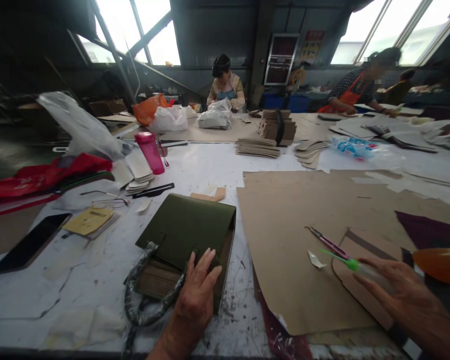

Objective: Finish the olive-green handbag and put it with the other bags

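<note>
A dark green handbag [187,217] lies on the white table in front of me, its curved handle [130,296] wrapped in clear plastic. My left hand [198,285] rests on the bag's lower right part, fingers stretched out and apart. In my right hand [401,290] is a small translucent squeeze bottle [377,278] with a green cap and a thin green nozzle pointing left. Below the nozzle lie tweezers [328,241] with pinkish handles and a small white scrap [315,259]. An orange-brown bottle-like object [440,265] is right of that hand.
Brown cardboard [285,220] covers the table's right side. Left are a phone [30,243], a yellow notepad [90,221], glasses [110,200] and a pink bottle [150,152]. Stacked brown pieces [258,148] stand farther back. Two people [227,90] [354,90] work across the table.
</note>
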Motion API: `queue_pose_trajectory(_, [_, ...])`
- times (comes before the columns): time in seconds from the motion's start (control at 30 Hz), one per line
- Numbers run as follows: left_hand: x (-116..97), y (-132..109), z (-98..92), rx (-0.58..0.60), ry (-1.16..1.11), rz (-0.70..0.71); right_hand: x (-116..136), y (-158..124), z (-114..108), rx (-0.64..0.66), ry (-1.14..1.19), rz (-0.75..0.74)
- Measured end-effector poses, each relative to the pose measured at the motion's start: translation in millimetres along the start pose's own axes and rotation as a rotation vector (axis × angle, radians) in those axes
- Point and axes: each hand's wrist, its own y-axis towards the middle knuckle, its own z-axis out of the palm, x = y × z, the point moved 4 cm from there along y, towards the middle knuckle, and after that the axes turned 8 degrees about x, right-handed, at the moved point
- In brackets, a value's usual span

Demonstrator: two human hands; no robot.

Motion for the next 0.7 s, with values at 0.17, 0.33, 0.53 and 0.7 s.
queue_pose_trajectory(0.17, [-1, 1, -2.2, -0.103, -0.027, -0.036, 45, -3, -4, 0.086, 0.084, -0.007])
queue_pose_trajectory(0.33, [1, -2, -2.0, -0.131, -0.036, -0.127, 127, 6, 19, 0.219, 0.244, -0.217])
queue_pose_trajectory(0.53, [2, -2, -3.2, -0.164, -0.017, -0.146, 198, 13, 56, 0.322, 0.288, -0.4])
queue_pose_trajectory(0.7, [2, -3, -1.3, -0.161, -0.03, -0.155, 215, 19, 69, 0.278, 0.141, -0.44])
